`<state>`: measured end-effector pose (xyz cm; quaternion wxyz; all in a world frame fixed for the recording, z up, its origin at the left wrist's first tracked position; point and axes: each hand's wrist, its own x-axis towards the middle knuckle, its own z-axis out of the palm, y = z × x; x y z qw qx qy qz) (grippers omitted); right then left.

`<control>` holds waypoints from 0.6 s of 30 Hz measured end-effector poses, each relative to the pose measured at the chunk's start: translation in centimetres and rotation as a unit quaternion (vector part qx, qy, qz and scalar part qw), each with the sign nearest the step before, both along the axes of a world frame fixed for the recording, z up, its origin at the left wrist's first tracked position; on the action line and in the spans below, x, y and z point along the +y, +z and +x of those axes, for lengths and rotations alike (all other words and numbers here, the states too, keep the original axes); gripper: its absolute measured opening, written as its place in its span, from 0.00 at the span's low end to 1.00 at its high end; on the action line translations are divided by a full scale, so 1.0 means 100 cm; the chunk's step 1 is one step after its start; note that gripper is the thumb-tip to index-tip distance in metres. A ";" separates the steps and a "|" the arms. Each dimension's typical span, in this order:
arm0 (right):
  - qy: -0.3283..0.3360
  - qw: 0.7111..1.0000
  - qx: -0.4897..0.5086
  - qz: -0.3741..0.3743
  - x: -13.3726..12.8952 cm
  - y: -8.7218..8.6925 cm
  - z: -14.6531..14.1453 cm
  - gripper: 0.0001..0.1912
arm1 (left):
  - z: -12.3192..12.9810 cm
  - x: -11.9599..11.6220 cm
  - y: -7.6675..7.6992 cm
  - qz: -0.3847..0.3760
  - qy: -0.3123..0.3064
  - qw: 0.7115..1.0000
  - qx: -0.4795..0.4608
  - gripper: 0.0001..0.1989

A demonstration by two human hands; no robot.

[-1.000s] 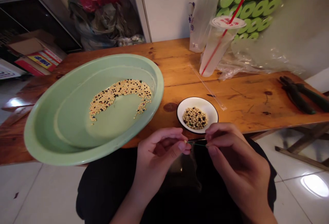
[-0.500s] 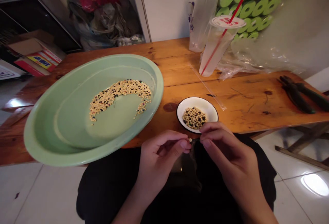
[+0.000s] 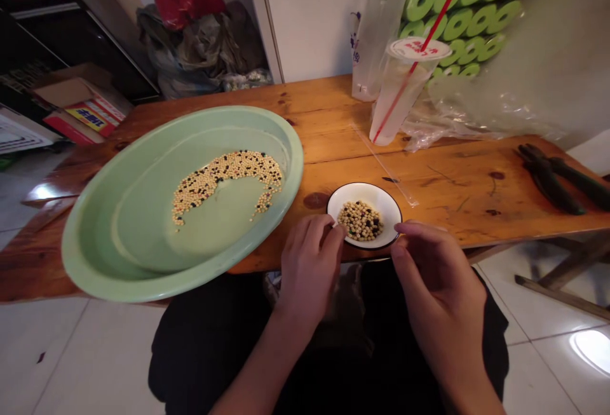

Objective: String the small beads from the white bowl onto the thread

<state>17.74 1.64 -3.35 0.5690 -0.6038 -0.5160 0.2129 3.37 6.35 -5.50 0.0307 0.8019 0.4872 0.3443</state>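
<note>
My left hand reaches forward, its fingertips at the left rim of a small white dish with a black edge. That dish holds a heap of tiny cream and dark beads. My right hand is at the dish's right rim, with thumb and forefinger close together. Neither hand shows a held object clearly. To the left, a wide green enamel basin holds a curved band of the same beads.
The dish and basin stand on a wooden table. Behind them are a plastic cup with a red straw and crumpled clear plastic. Dark-handled pliers lie at the right. The tiled floor shows below the table.
My hands have moved apart and forward to the dish rims. The thin strand and bead between my fingertips no longer show.
</note>
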 end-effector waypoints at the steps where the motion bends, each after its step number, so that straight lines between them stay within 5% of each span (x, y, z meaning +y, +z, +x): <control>1: 0.001 1.000 -0.018 0.004 0.001 0.000 0.000 0.09 | -0.001 -0.001 0.001 0.001 0.001 1.000 -0.024 0.08; 5: 0.024 0.997 -0.076 -0.002 0.004 0.000 0.001 0.08 | -0.003 -0.009 0.013 -0.076 -0.034 0.974 -0.209 0.05; 12: 0.118 0.991 0.027 -0.048 0.000 -0.005 -0.001 0.06 | -0.003 -0.021 0.028 -0.226 -0.079 0.890 -0.387 0.04; 15: 0.115 0.992 0.029 -0.052 -0.005 0.006 0.010 0.05 | -0.006 -0.021 0.027 -0.247 -0.063 0.868 -0.425 0.04; 18: 0.050 0.998 -0.028 -0.010 0.020 0.028 0.043 0.06 | -0.009 -0.021 0.024 -0.272 -0.023 0.844 -0.461 0.04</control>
